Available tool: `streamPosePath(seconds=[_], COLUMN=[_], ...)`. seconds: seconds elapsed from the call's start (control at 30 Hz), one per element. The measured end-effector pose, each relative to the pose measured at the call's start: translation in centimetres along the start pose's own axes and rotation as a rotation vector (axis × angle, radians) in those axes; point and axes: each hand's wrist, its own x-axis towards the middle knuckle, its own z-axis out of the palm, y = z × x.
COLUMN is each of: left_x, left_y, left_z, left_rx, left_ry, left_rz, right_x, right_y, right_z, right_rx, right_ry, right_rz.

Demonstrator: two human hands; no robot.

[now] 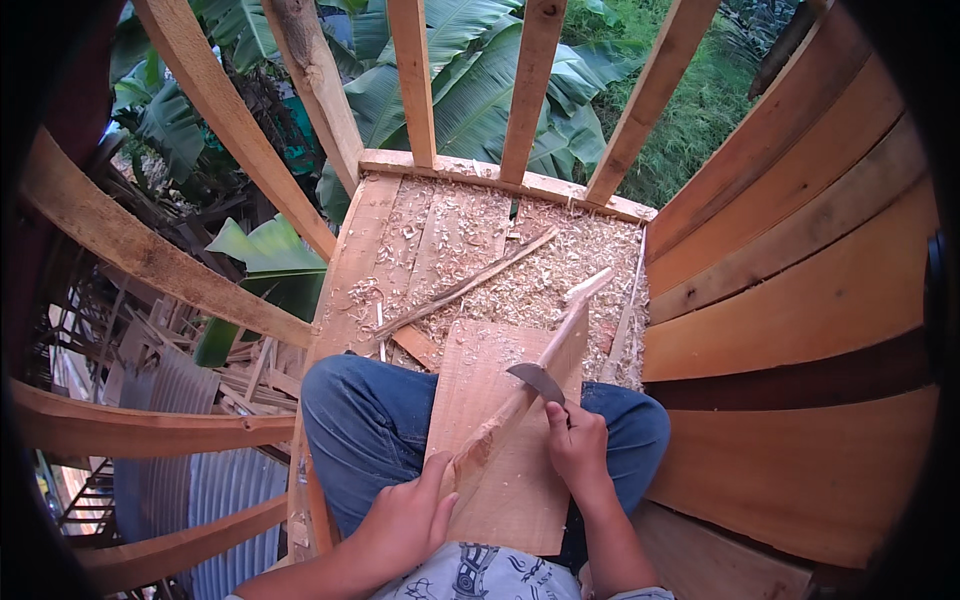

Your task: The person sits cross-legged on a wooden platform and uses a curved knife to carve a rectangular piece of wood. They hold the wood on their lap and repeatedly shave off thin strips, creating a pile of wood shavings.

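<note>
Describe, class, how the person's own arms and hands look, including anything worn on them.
The ungloved left hand and ungloved right hand show no rings. The left forearm and right forearm are bare, without a visible watch. A pale grey fabric sleeve edges the right arm at the picture's bottom.

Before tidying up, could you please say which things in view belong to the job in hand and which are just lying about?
In use: curved knife (right hand), long wood piece (left hand), board over the lap.
Lying about: thin stick, wood shavings, reddish offcut.

Head-worn fisheye — downward, close
</note>
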Motion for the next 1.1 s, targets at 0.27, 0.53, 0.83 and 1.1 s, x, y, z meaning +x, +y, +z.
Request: streamPosePath(seconds=[0.27, 0.53, 0.83, 1.1], left_x=[-0.1, 0.2, 0.2, 0.0], left_y=[0.5, 1.2, 1.2, 2.2], left_z=[-0.1, 0.0, 0.5, 0.1], left_rx=[0.001, -0.018, -0.022, 0.006], left_ry=[-0.019, -0.043, -0.054, -0.06], left_rz=[-0.015, -0.015, -0.017, -0.047], right_x=[-0.9, -3.4, -2.4, 1.2], right_y=[0.1, -2.2, -3.0, -0.5], right_z=[0.4, -0.4, -4.0, -5.2], right_rx=[0.006, 0.025, -0.216, -0.347], right_ry=[0.021, -0.13, -0.148, 0.105], right_rz=[-0.108, -0.187, -0.046, 0.063])
